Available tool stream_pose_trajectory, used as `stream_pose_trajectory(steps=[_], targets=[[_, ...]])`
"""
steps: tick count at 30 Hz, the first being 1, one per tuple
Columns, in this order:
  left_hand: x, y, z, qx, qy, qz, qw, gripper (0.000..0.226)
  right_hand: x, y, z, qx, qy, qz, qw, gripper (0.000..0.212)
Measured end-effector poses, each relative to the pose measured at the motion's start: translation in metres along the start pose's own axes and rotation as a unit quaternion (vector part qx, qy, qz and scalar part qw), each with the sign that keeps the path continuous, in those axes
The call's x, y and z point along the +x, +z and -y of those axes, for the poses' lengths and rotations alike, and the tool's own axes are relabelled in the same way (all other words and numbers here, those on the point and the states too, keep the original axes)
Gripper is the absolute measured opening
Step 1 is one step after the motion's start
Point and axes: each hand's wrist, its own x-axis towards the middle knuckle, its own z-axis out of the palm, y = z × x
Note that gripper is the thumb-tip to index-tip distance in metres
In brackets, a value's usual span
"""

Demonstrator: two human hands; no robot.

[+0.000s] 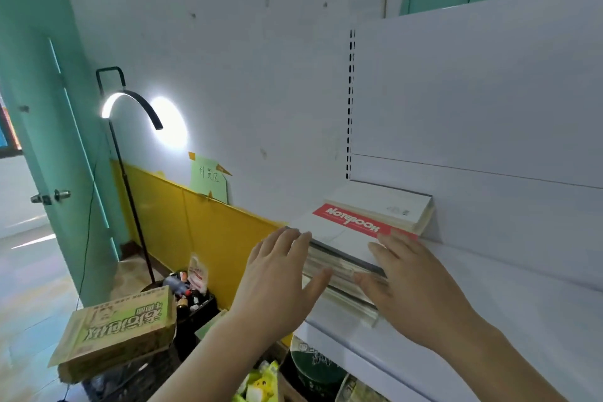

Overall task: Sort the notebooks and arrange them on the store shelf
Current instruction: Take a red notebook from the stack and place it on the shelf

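A stack of notebooks (342, 258) is lying flat at the left end of a white store shelf (489, 297), its top cover showing a red "Notebook" band. A second, paler stack (388, 206) is sitting just behind it against the shelf's back panel. The left hand (277, 274) is pressing against the near stack's left side with fingers straight and spread. The right hand (408, 274) is resting on its right front corner, fingers extended; its grip underneath seems flat, though partly hidden. A cardboard box (117, 330) and a lit floor lamp (130, 108) are standing lower left.
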Motion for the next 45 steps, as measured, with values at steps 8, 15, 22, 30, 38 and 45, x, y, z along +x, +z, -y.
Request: stream_pose_trajectory(steps=[8, 15, 22, 30, 38, 45], targets=[[0.053, 0.027, 0.038, 0.005, 0.129, 0.021, 0.991, 0.062, 0.010, 0.007, 0.028, -0.066, 0.045, -0.051, 0.996, 0.020], [0.075, 0.024, 0.063, -0.127, 0.227, -0.082, 0.962, 0.040, 0.007, 0.003, 0.051, -0.132, 0.149, -0.080, 0.977, 0.003], [0.053, -0.004, 0.048, -0.284, 0.229, -0.087, 0.927, 0.056, -0.005, -0.028, 0.089, -0.215, 0.151, -0.302, 0.916, 0.021], [0.045, -0.016, 0.025, -0.634, 0.023, 0.078, 0.769, 0.021, -0.001, 0.015, 0.133, -0.139, 0.043, -0.229, 0.962, 0.043], [0.064, -0.006, 0.064, -0.640, -0.040, -0.016, 0.767, 0.027, -0.006, 0.002, 0.077, -0.106, 0.230, -0.065, 0.965, 0.060], [0.066, -0.001, 0.084, -0.617, -0.053, -0.012, 0.785, 0.022, 0.008, -0.001, 0.058, -0.147, 0.161, 0.000, 0.976, 0.029]])
